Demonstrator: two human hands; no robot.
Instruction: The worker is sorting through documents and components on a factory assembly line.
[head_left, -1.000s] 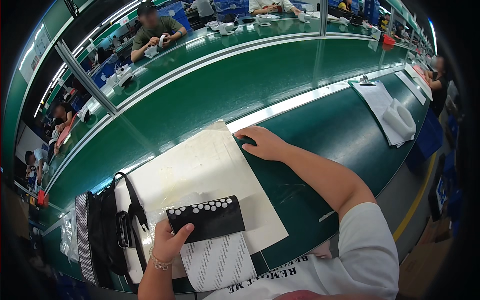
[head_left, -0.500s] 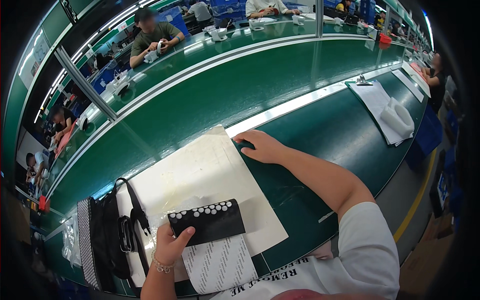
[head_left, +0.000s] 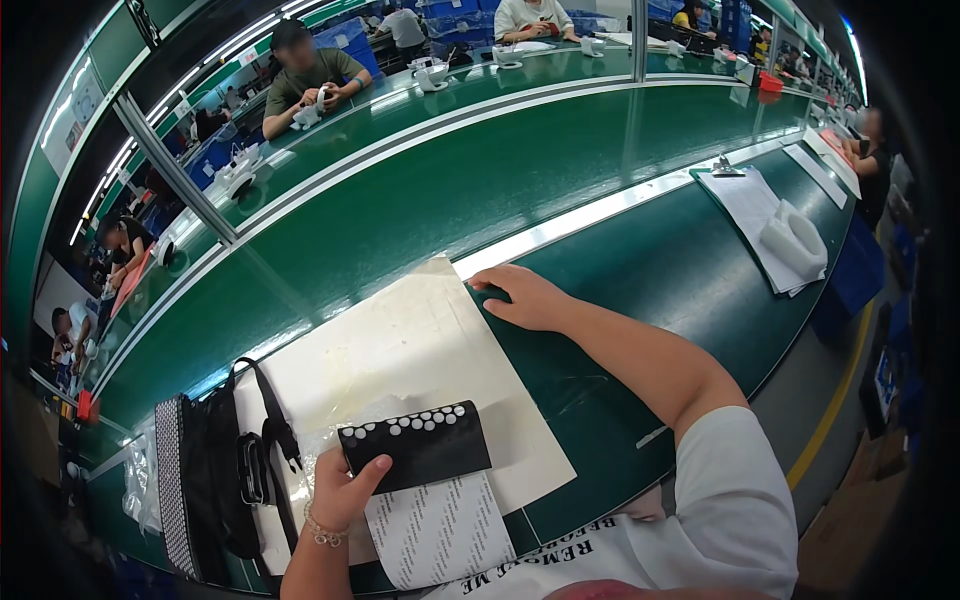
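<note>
My left hand [head_left: 345,490], with a beaded bracelet at the wrist, grips a black sheet [head_left: 425,455] folded over, its thumb lying on top. A row of round white stickers [head_left: 405,427] runs along the sheet's far edge. From under it a strip of white printed backing paper [head_left: 440,535] hangs toward my body. My right hand [head_left: 525,297] rests by the far right corner of a large cream board [head_left: 400,330], near the metal rail. Its fingers are loosely bent, thumb apart, and nothing shows in them.
Left of the board lies a black bag with straps [head_left: 215,470], beside clear plastic wrap [head_left: 143,485]. A clipboard with papers [head_left: 735,205] and a white moulded part [head_left: 795,240] sit at far right. Beyond the rail runs a green conveyor belt [head_left: 450,165], with co-workers across it.
Both my hands keep nearly the same pose, and the black sheet stays in my left hand. Across the belt, the co-worker in the dark green shirt has shifted slightly.
</note>
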